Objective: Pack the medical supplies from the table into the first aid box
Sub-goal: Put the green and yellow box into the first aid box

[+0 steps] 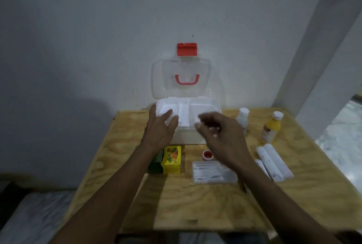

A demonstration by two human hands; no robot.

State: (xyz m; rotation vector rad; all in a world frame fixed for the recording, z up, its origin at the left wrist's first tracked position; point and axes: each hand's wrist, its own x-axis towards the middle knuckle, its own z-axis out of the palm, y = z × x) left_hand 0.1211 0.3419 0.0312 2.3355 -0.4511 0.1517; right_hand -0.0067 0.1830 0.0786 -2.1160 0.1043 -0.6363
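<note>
the table [195,204] is bare plywood against a wall. the box [189,138] sits at its far edge, white tray showing, clear lid [181,79] raised against the wall. the left hand [159,130] is spread wide, fingers over the box's left rim, holding nothing. the right hand [221,136] hovers blurred over the front right of the box, fingers loosely curled; whether it holds anything i cannot tell. nearer lie a yellow carton [170,160], a flat clear case [212,172], white rolls [274,162], a yellow bottle [271,128], a white bottle [242,118] and a small red jar [207,155].

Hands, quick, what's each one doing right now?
Left hand: open, empty, over the first aid box.
Right hand: blurred, fingers curled; cannot tell if holding anything.
</note>
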